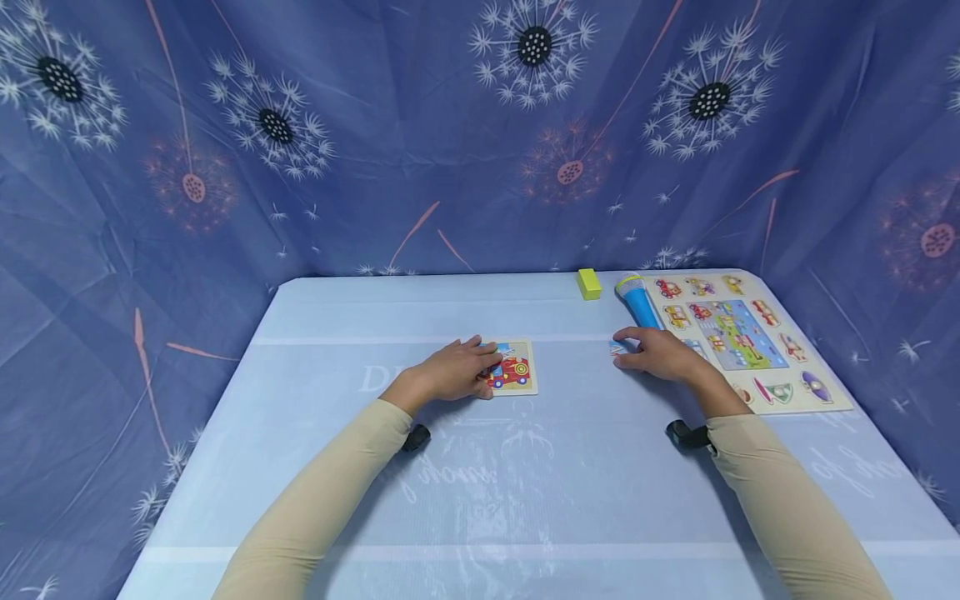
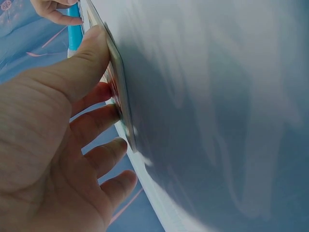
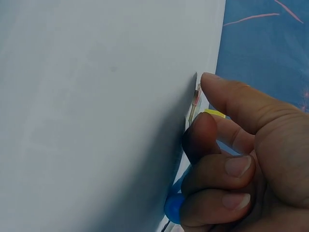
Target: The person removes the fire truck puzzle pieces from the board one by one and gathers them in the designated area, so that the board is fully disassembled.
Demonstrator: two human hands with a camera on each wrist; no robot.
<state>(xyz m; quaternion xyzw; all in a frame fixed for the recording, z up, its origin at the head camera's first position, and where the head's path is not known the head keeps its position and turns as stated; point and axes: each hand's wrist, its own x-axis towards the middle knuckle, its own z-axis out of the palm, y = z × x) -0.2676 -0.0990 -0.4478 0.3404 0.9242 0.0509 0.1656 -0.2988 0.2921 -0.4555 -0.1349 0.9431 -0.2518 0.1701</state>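
Beige sleeves [image 1: 787, 504] nearest us, softly creased, stretched over a pale blue table [image 1: 570, 492] with a glossy, lettered surface. Left hand [image 1: 453, 369] relaxed and spread, thumb and some fingertips resting on a small square picture board [image 1: 517, 371]; it lies flat mid-table, thin and stiff-edged, cream border, bright red print. Right hand [image 1: 656, 354] pinches, as we read it, a small blue-and-white piece [image 1: 617, 348] between thumb and forefinger, other fingers curled; whether the piece is off the table we cannot tell.

Step in hand, we judge: board steadied, loose piece gripped well apart from it. Next move calls for a sure hold on the piece's thin edges.

Beside the right hand: smooth blue toy microphone [image 1: 640, 302], tapering; beyond, a square-cornered yellow block [image 1: 589, 284]. At right, a flat, printed puzzle board [image 1: 738, 337]. Backdrop: wrinkled dandelion-print curtain [image 1: 420, 150].
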